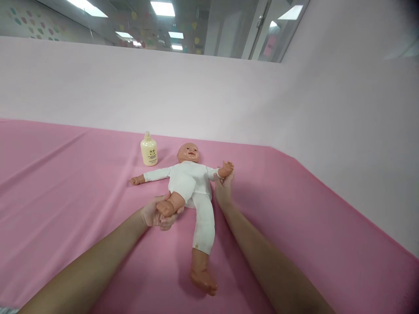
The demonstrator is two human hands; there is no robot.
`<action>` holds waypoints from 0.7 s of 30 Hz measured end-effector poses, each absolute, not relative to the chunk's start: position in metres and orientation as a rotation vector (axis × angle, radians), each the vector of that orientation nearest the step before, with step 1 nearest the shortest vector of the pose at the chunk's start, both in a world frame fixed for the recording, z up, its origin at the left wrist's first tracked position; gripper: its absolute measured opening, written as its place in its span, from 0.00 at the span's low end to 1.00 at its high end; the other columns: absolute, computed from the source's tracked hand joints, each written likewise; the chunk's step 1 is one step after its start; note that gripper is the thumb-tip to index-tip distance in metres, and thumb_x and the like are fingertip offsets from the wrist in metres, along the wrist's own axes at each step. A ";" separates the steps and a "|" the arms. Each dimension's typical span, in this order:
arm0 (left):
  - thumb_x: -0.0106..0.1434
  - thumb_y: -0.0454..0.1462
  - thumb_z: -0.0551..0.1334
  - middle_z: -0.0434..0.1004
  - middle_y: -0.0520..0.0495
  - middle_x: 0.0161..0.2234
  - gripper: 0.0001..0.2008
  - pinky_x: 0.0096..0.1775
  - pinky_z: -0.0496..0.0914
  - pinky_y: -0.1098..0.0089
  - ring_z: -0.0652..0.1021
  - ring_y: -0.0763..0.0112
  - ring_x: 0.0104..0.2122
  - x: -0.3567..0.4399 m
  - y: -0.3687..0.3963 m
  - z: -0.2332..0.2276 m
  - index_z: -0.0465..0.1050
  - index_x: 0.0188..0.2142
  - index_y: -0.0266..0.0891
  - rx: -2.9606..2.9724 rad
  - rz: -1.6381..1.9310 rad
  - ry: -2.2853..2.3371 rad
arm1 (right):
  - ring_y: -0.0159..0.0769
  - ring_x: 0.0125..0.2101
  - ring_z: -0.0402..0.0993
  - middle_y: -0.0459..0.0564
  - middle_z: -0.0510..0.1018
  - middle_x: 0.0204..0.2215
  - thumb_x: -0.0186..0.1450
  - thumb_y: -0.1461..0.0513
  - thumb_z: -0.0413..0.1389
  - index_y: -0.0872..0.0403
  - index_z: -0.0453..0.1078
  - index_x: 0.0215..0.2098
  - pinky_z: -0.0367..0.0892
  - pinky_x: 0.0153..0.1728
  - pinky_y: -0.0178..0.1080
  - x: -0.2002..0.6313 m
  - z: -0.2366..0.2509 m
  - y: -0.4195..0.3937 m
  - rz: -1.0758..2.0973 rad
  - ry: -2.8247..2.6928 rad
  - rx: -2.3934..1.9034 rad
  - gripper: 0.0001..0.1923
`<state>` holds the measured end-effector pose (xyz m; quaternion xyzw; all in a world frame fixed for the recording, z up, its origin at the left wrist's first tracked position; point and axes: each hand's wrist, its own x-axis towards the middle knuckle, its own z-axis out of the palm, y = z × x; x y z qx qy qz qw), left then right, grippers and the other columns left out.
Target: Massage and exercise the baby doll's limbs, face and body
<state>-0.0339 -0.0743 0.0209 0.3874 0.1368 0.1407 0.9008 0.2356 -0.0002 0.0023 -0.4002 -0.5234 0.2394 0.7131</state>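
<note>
A baby doll [191, 179] in a white bodysuit lies on its back on the pink sheet [65, 183], head toward the wall. My left hand [156, 213] is closed around the foot of the doll's bare leg, which is bent up toward the body. The doll's other leg is clothed in white and stretches out toward me. My right hand [223, 192] rests at the doll's arm, fingers touching its wrist and small hand. The doll's other arm lies spread out to the left on the sheet.
A cream-coloured bottle [149, 150] stands upright just left of the doll's head, near the pale pink wall [209, 96]. The wall turns a corner and runs along the right side. Glass panels sit above it.
</note>
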 end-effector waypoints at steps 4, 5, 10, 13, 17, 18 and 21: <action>0.68 0.60 0.48 0.61 0.56 0.15 0.30 0.16 0.53 0.74 0.53 0.78 0.11 -0.030 -0.072 0.027 0.70 0.39 0.35 0.771 0.422 0.215 | 0.45 0.63 0.63 0.58 0.65 0.64 0.66 0.51 0.58 0.50 0.57 0.65 0.59 0.65 0.55 0.230 0.002 -0.008 0.473 -1.373 -0.912 0.32; 0.69 0.59 0.48 0.61 0.56 0.15 0.30 0.16 0.53 0.74 0.53 0.78 0.11 -0.029 -0.071 0.027 0.70 0.39 0.34 0.769 0.432 0.208 | 0.45 0.62 0.64 0.57 0.67 0.62 0.67 0.51 0.57 0.50 0.60 0.64 0.59 0.65 0.55 0.230 0.002 -0.010 0.438 -1.437 -0.921 0.30; 0.70 0.59 0.44 0.60 0.57 0.15 0.31 0.16 0.51 0.75 0.54 0.79 0.10 -0.025 -0.070 0.023 0.68 0.38 0.34 0.767 0.463 0.223 | 0.45 0.57 0.69 0.52 0.75 0.54 0.70 0.55 0.53 0.46 0.71 0.57 0.62 0.63 0.56 0.230 0.006 -0.013 0.281 -1.710 -0.885 0.18; 0.70 0.59 0.47 0.61 0.57 0.15 0.30 0.16 0.51 0.75 0.54 0.79 0.10 -0.022 -0.070 0.025 0.68 0.37 0.34 0.777 0.458 0.220 | 0.44 0.58 0.68 0.51 0.75 0.54 0.70 0.57 0.52 0.44 0.72 0.56 0.62 0.63 0.55 0.231 0.008 -0.013 0.253 -1.779 -0.879 0.17; 0.68 0.58 0.51 0.63 0.56 0.15 0.27 0.16 0.53 0.75 0.54 0.79 0.10 -0.024 -0.072 0.028 0.69 0.37 0.35 0.782 0.438 0.222 | 0.44 0.59 0.67 0.52 0.74 0.56 0.70 0.57 0.52 0.45 0.71 0.59 0.61 0.64 0.55 0.232 0.004 -0.012 0.248 -1.791 -0.881 0.19; 0.68 0.58 0.52 0.64 0.55 0.15 0.27 0.16 0.55 0.74 0.56 0.78 0.10 -0.026 -0.074 0.028 0.70 0.37 0.35 0.792 0.396 0.235 | 0.44 0.60 0.67 0.53 0.74 0.57 0.70 0.57 0.53 0.46 0.69 0.60 0.61 0.64 0.56 0.232 0.002 -0.011 0.262 -1.765 -0.891 0.21; 0.68 0.54 0.52 0.69 0.47 0.16 0.26 0.16 0.60 0.70 0.66 0.69 0.12 -0.034 -0.080 0.024 0.73 0.37 0.32 0.813 0.307 0.370 | 0.45 0.63 0.64 0.55 0.69 0.62 0.69 0.54 0.55 0.49 0.61 0.65 0.60 0.65 0.56 0.231 -0.002 -0.009 0.355 -1.587 -0.963 0.28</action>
